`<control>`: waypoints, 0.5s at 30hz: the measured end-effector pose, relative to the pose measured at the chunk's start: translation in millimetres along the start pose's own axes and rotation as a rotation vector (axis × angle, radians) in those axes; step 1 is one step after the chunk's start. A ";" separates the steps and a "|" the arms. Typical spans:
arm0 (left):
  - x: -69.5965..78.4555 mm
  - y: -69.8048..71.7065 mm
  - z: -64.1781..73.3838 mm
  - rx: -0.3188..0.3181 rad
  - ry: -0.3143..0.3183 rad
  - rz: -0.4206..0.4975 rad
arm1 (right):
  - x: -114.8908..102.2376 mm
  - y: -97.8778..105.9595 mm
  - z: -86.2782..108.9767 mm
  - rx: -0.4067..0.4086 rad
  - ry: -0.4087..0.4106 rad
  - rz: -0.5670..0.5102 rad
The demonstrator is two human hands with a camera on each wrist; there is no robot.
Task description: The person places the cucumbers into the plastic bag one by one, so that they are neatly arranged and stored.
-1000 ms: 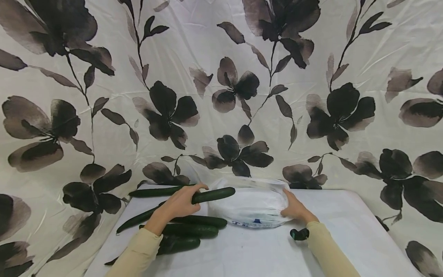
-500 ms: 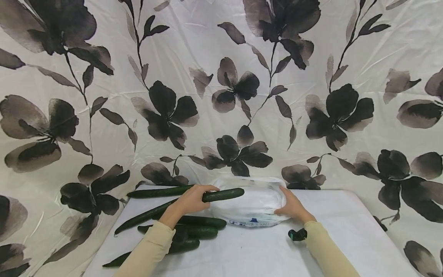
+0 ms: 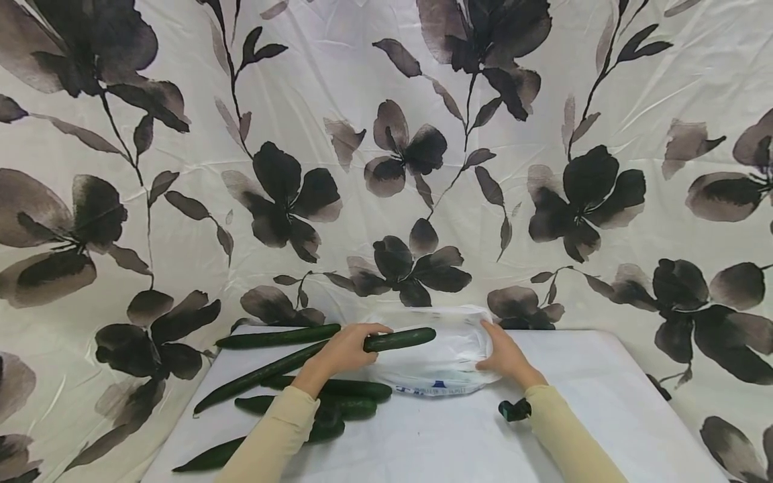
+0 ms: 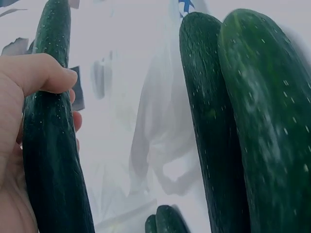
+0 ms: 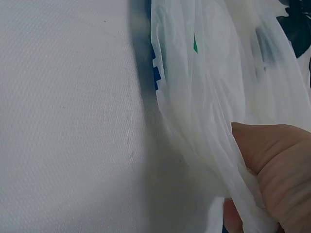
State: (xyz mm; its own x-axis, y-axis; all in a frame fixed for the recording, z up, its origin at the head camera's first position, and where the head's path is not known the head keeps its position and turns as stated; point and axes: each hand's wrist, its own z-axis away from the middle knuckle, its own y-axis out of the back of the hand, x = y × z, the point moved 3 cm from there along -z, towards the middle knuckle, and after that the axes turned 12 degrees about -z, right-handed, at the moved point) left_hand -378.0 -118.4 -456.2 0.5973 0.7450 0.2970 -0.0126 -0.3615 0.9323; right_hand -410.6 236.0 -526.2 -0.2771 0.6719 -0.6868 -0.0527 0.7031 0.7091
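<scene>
My left hand (image 3: 344, 352) grips a long dark green cucumber (image 3: 401, 339), thumb across its top in the left wrist view. The cucumber's front end points right and lies over the left side of a white plastic bag (image 3: 443, 369) with blue print. At the bag's right end, my right hand (image 3: 510, 355) holds the edge. In the right wrist view the thin plastic runs between thumb and fingers (image 5: 233, 218). Whether the cucumber's tip is inside the bag's mouth I cannot tell.
Several more cucumbers (image 3: 266, 376) lie on the left of the white table (image 3: 459, 443), some partly behind the left forearm. A small black object (image 3: 514, 410) sits at the right wrist. Behind the table hangs a flower-patterned cloth (image 3: 338, 221).
My left hand has carried the cucumber to the right, further over the bag. The right hand has shifted slightly left while keeping hold of the bag's edge.
</scene>
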 end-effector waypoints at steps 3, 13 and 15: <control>1.8 -3.8 -5.1 -0.005 0.003 -0.001 | -3.3 -0.8 1.4 -0.007 -0.019 0.091; 4.4 -16.3 -22.7 -0.007 0.022 -0.016 | -13.6 1.8 3.4 0.047 -0.030 0.243; 5.1 -18.6 -26.8 0.001 0.014 -0.025 | -14.9 3.0 3.6 0.049 -0.030 0.222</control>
State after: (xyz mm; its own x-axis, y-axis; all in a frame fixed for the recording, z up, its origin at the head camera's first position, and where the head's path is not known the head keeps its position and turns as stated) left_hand -396.2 -92.9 -466.6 0.5865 0.7613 0.2765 0.0032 -0.3435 0.9391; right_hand -403.2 228.9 -514.4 -0.2476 0.8177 -0.5196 0.0537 0.5471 0.8354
